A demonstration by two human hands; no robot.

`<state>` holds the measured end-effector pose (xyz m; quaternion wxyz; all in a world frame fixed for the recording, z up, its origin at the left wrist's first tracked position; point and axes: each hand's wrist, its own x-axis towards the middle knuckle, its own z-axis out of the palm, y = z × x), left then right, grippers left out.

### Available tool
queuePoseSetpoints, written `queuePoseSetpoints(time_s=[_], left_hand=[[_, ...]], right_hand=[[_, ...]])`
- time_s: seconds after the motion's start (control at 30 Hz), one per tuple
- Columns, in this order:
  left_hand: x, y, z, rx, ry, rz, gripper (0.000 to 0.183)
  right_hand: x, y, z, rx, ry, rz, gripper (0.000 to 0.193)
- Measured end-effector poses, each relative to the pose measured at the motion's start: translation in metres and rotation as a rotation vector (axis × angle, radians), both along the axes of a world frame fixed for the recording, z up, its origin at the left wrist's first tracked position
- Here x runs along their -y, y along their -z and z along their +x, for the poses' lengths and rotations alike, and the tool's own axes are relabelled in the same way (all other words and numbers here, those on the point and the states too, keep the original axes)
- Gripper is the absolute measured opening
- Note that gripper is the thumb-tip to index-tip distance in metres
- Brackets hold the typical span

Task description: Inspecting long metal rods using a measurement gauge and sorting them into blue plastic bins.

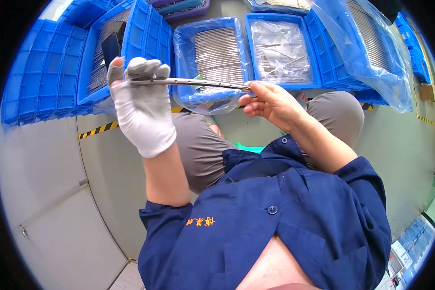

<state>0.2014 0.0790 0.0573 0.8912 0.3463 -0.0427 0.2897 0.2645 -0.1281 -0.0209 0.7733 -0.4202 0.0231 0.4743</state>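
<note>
A long, thin dark metal strip (193, 82) with small holes along it is held level between my two hands. My left hand (147, 108), in a white glove with greyed fingers and some bare fingertip showing, is closed round the strip's left end. With bare thumb and fingers, my right hand (270, 101) pinches the other end. Just beyond the strip stands a blue crate (180, 36) lined with clear plastic. Rows of similar metal strips (220, 55) lie in it, along with a small green piece partly hidden behind the held strip.
Another blue crate (314, 50) holds strips under clear film. Taller blue crates flank these: one at left (147, 34) contains strips and a dark flat object (112, 47); one at right (319, 38) is draped in plastic. Yellow-black tape (99, 130) crosses the floor. My knees are close to the crates.
</note>
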Motion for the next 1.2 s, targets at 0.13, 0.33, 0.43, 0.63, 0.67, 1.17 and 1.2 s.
queuePoseSetpoints(time_s=[0.13, 0.33, 0.43, 0.63, 0.67, 1.17, 1.2], left_hand=[[-0.012, -0.018, -0.008, -0.449, -0.130, 1.246, 0.009], [-0.017, -0.023, 0.003, -0.315, -0.036, 2.214, 0.021], [0.004, 0.000, 0.014, -0.282, -0.055, 2.162, 0.019], [0.012, 0.005, 0.016, -0.446, 0.301, 1.723, 0.019], [0.013, 0.002, 0.016, -0.447, 0.303, 1.721, 0.019], [0.020, -0.011, 0.007, -0.457, 0.232, 1.705, 0.016], [0.022, -0.012, 0.006, -0.454, 0.237, 1.702, 0.016]], right_hand=[[0.020, -0.003, 0.015, 0.024, -0.016, -0.048, 0.027], [0.028, -0.028, 0.030, 0.294, -0.065, -0.321, 0.029], [0.011, -0.038, 0.029, 0.389, -0.079, -0.376, 0.029], [0.014, -0.042, 0.031, 0.899, -0.161, -0.343, 0.035], [0.016, -0.045, 0.032, 0.897, -0.163, -0.345, 0.035], [0.020, -0.048, 0.019, 0.700, -0.057, -0.112, 0.038], [0.021, -0.048, 0.020, 0.692, -0.055, -0.062, 0.037]])
